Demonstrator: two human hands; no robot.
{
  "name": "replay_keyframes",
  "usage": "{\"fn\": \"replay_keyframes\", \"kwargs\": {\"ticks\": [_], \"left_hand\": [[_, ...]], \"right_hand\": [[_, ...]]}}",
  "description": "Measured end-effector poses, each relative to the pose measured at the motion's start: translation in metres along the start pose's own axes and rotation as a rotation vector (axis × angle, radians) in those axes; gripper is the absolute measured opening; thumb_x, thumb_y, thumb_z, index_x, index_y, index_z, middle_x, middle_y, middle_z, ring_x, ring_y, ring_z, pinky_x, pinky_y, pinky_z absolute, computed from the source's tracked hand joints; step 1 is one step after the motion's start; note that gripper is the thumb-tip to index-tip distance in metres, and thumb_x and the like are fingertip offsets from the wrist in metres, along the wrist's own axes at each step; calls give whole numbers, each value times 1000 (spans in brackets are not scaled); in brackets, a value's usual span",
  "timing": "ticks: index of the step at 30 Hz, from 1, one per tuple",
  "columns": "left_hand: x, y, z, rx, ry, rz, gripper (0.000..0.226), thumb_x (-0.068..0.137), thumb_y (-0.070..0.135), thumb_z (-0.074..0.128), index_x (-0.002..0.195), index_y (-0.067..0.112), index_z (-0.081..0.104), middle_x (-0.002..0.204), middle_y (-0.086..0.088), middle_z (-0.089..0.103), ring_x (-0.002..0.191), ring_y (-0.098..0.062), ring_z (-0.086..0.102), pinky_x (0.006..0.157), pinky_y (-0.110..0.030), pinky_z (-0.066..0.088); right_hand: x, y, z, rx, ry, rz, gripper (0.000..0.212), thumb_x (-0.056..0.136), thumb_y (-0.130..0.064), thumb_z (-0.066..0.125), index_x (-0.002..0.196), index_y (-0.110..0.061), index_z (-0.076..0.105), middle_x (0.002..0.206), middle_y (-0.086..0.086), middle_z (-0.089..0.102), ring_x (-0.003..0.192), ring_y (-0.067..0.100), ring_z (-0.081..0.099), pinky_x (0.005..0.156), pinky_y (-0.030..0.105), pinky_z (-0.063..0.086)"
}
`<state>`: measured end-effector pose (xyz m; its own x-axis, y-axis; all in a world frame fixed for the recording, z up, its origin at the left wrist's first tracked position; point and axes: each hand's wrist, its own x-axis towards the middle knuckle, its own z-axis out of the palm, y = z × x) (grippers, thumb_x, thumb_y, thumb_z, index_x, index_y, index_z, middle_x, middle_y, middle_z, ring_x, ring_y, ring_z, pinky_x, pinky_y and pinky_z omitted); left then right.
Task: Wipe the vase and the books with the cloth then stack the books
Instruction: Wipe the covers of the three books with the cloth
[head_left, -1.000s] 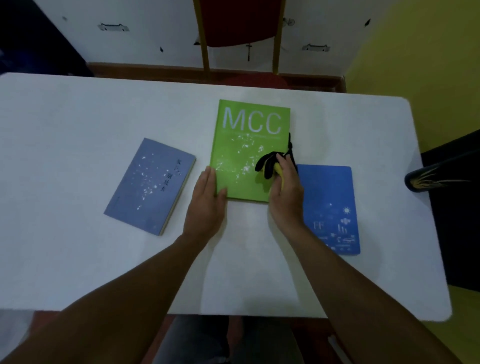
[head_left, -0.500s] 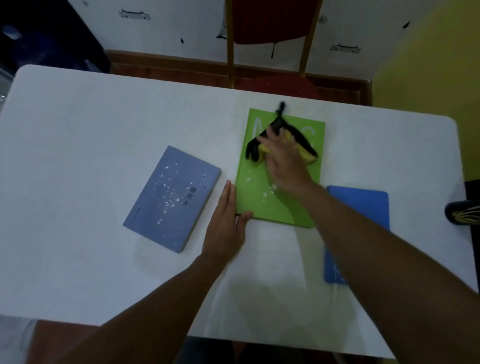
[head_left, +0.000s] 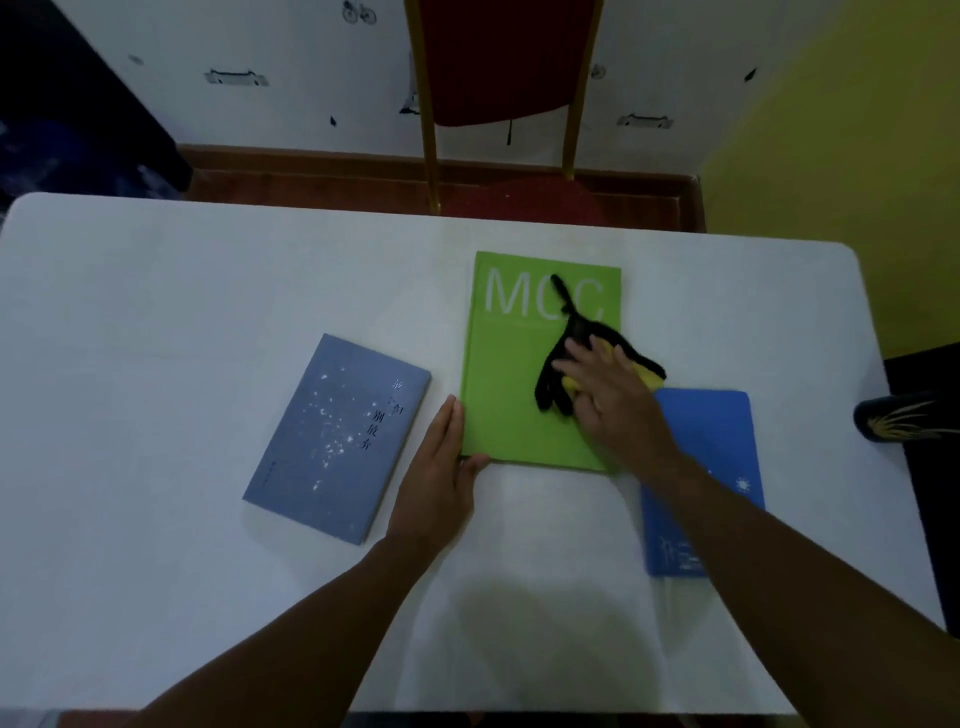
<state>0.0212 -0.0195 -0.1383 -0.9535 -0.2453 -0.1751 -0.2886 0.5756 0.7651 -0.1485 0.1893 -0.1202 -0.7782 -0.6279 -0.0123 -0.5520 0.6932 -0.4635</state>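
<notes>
Black-and-yellow cloth (head_left: 574, 358) pressed flat on the bright green "MCC" hardcover book (head_left: 511, 384) by the right hand (head_left: 615, 402), mid-table.

Near to far: both bare forearms come in from the bottom edge; left hand (head_left: 441, 478) lies flat, fingers together and straight, gripping nothing, its thumb and fingertips touching the green book's near-left corner. Right hand is spread open, palm down on the cloth, not closed around it. Grey-blue paperback book with white speckles (head_left: 337, 439) lies tilted to the left of the left hand, apart from the green one. Bright blue book (head_left: 722, 441) sits at right, partly under the right forearm, beside the green book. Dark vase with gold lines (head_left: 904, 421) shows only at the right edge. All on a white rectangular table (head_left: 156, 322). Beyond it: red chair with gold frame (head_left: 501, 78), white wall, yellow wall at right.
</notes>
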Motion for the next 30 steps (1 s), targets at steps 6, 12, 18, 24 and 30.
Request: {"fn": "replay_keyframes", "kwargs": {"ticks": [6, 12, 18, 24, 30], "left_hand": [[-1, 1, -6, -17, 10, 5, 74, 100, 35, 59, 159, 5, 26, 167, -7, 27, 149, -15, 30, 112, 0, 17], [0, 0, -8, 44, 67, 31, 71, 96, 23, 69, 156, 3, 36, 160, 2, 29, 144, -4, 28, 118, -11, 22], [2, 5, -5, 15, 93, 12, 73, 93, 26, 74, 154, 5, 40, 160, 0, 37, 145, -4, 32, 115, -4, 19], [1, 7, -4, -72, 84, -24, 73, 93, 26, 75, 155, 8, 40, 161, 1, 36, 147, -3, 31, 116, -5, 20], [2, 1, -6, -116, 73, -53, 73, 93, 26, 75, 155, 9, 40, 164, 0, 35, 150, -9, 31, 117, -7, 21]], "right_hand": [[73, -29, 12, 52, -43, 117, 56, 97, -11, 40, 153, -19, 48, 167, 10, 31, 158, 37, 14, 129, 54, 6], [-17, -62, 36, 126, -82, -202, 54, 87, -6, 49, 138, -13, 64, 156, 8, 50, 152, 33, 36, 126, 51, 25], [-33, 5, 1, 9, -97, -379, 46, 83, -4, 53, 124, -9, 73, 146, 9, 60, 143, 32, 49, 118, 55, 38], [80, 9, -12, 6, -71, -22, 52, 89, -12, 42, 137, -15, 60, 160, 7, 45, 155, 31, 27, 129, 54, 13], [93, -54, 27, 62, -42, -14, 58, 93, -9, 40, 150, -15, 50, 165, 11, 35, 157, 39, 18, 127, 59, 9]]}}
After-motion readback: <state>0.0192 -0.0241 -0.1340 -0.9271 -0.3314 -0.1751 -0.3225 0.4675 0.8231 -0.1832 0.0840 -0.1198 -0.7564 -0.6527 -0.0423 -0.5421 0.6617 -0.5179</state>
